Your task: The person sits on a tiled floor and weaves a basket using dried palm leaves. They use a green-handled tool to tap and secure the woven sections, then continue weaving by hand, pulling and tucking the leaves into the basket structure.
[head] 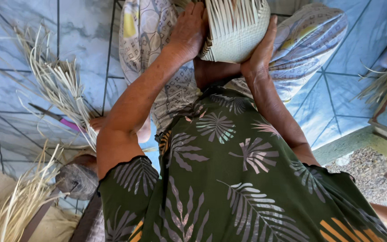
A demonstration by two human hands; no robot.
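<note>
Two hands hold a woven basket [236, 31] on the lap: left hand [189, 29] and right hand [260, 49] press its sides, fingers wrapped around it. Its rounded bottom looks finished; loose strips stand up unwoven at the top. More strips [59, 85] lie on the floor.

1 woven basket [236, 33], 2 hands, 3 strip bundles, 1 knife [54, 116].

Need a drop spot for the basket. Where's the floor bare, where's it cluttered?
Bare tile lies right of the right hand, between the patterned cloth and the doorstep edge. The left hand's side is crowded: loose strips and a knife. Both hands hold the woven basket.
</note>
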